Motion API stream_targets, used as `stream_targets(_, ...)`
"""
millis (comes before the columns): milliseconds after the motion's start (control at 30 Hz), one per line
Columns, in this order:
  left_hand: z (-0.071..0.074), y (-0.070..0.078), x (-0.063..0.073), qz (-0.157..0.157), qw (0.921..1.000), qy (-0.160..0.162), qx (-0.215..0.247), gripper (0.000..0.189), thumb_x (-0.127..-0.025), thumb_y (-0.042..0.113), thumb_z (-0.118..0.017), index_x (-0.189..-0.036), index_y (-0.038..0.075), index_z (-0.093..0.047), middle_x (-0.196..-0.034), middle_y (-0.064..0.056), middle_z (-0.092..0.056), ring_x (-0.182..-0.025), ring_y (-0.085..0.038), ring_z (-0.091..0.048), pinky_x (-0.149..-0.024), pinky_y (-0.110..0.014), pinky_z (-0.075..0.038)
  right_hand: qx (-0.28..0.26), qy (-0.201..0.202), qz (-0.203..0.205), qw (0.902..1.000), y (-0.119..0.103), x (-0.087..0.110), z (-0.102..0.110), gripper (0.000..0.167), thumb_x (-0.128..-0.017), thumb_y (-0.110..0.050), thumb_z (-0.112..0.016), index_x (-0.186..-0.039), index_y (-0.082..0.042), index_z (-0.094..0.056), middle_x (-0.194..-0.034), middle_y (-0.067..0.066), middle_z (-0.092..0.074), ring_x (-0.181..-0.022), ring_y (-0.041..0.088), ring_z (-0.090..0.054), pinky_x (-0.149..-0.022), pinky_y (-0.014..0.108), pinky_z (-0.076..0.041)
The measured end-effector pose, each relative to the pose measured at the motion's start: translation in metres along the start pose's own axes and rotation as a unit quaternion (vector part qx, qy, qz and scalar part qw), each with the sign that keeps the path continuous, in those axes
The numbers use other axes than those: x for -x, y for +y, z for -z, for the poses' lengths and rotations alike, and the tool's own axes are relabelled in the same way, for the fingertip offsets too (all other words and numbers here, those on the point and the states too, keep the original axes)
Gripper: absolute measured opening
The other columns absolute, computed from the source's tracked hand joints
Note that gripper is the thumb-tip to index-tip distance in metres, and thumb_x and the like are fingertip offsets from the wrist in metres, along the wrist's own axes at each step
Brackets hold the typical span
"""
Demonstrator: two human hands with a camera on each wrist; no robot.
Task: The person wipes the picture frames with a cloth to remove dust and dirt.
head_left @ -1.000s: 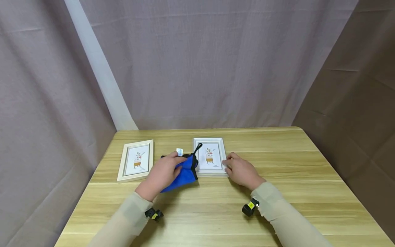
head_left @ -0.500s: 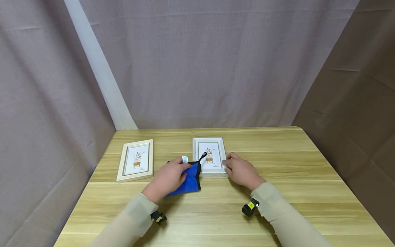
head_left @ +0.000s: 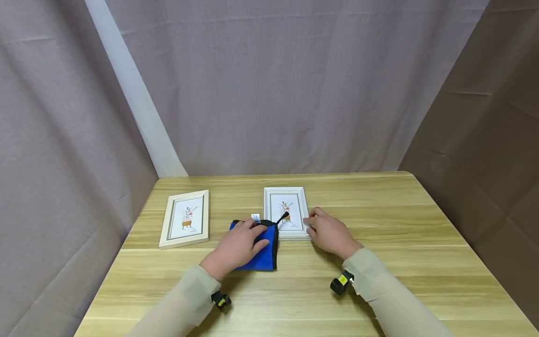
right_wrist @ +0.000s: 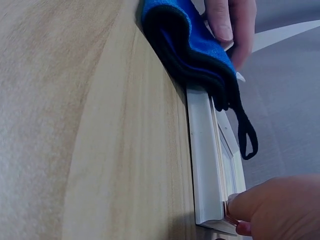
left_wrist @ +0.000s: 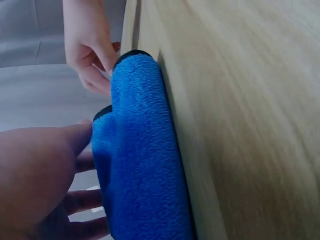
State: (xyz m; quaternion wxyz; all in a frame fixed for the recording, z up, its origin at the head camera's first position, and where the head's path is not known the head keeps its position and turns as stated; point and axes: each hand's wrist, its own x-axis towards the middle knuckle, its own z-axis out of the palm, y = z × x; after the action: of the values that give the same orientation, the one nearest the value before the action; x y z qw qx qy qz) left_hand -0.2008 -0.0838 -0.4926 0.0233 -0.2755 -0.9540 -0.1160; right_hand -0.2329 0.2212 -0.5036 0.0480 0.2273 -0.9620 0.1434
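A folded blue cloth [head_left: 267, 258] with black edging lies on the table, its upper right corner lapping over the lower left of a white picture frame [head_left: 273, 201]. My left hand [head_left: 236, 241] rests on top of the cloth, fingers spread and thumb apart. A black hanging loop [right_wrist: 248, 140] sticks out from the cloth's corner over the frame. At the frame's right edge, my right hand [head_left: 330, 233] grips the border near the lower corner with thumb and fingers. The frame lies flat and holds a print of a potted plant.
A cream picture frame [head_left: 165, 234] with a similar print lies to the left on the wooden table [head_left: 379, 201]. A white tag [head_left: 255, 217] shows at the cloth's top edge. Grey curtains [head_left: 286, 93] hang behind the table.
My left hand has moved right and toward me with the cloth, which now lies flatter, its loop lower across the white frame. The right hand has stayed put at the frame's edge.
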Motion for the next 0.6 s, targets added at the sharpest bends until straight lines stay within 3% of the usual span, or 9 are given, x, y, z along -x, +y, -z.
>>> stream_targets(100,-0.002,0.000,-0.002,0.005,0.9999,-0.012,0.009,0.050,-0.115,0.049,-0.055,-0.155,0.020,-0.065,-0.148,-0.017,-0.062,-0.132,-0.039,-0.062,-0.112,-0.054,-0.052,0.002,0.002,0.004,1.0000,0.000,0.000,0.000,0.036,-0.103,-0.014,-0.074,-0.136,-0.001,-0.076,-0.130,0.012,-0.066,-0.099,0.026,-0.071,-0.084,0.049,-0.062)
stream_targets(433,-0.005,0.007,-0.008,0.003,0.9997,0.008,-0.025,0.036,-0.115,0.032,-0.061,-0.148,0.021,-0.070,-0.134,-0.023,-0.065,-0.115,-0.039,-0.066,-0.092,-0.054,-0.060,0.020,0.002,0.003,0.9998,0.003,-0.001,-0.001,0.035,-0.102,-0.014,-0.074,-0.135,-0.001,-0.077,-0.129,0.012,-0.065,-0.093,0.022,-0.070,-0.078,0.045,-0.061)
stream_targets(600,-0.005,0.010,-0.014,0.007,0.9991,0.010,-0.040,0.034,-0.113,0.029,-0.064,-0.145,0.020,-0.072,-0.134,-0.020,-0.065,-0.114,-0.039,-0.066,-0.092,-0.052,-0.061,0.023,-0.004,0.003,0.9997,0.000,-0.003,-0.002,0.035,-0.103,-0.014,-0.073,-0.135,0.000,-0.077,-0.128,0.011,-0.065,-0.093,0.022,-0.070,-0.078,0.045,-0.061)
